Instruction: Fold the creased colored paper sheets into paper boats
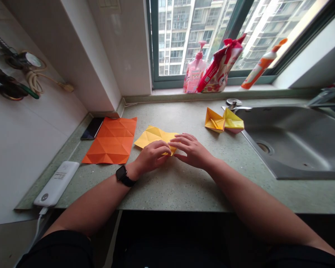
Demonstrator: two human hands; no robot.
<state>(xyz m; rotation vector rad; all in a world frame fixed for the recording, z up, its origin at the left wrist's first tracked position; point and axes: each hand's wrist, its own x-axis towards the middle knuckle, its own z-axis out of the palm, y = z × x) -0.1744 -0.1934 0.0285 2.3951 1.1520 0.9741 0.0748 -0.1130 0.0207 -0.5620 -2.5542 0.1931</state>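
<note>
A creased yellow sheet of origami paper (150,136) lies on the counter, partly covered by my hands. My left hand (153,155), with a black watch on the wrist, curls its fingers and thumb together at the paper's near right part. From the right, my right hand (194,150) rests its spread fingers over the same paper's right corner. To the left lies a creased orange sheet of paper (111,141), untouched. Farther right stand two folded paper shapes, one orange-yellow (214,122) and one bright yellow (234,121), side by side.
A steel sink (296,145) is set in the counter (170,190) at right. A phone (92,128) and a white power bank (57,183) with a cable lie at left. On the windowsill stand a pink pump bottle (195,72), a red bag (222,69) and an orange-white bottle (259,69).
</note>
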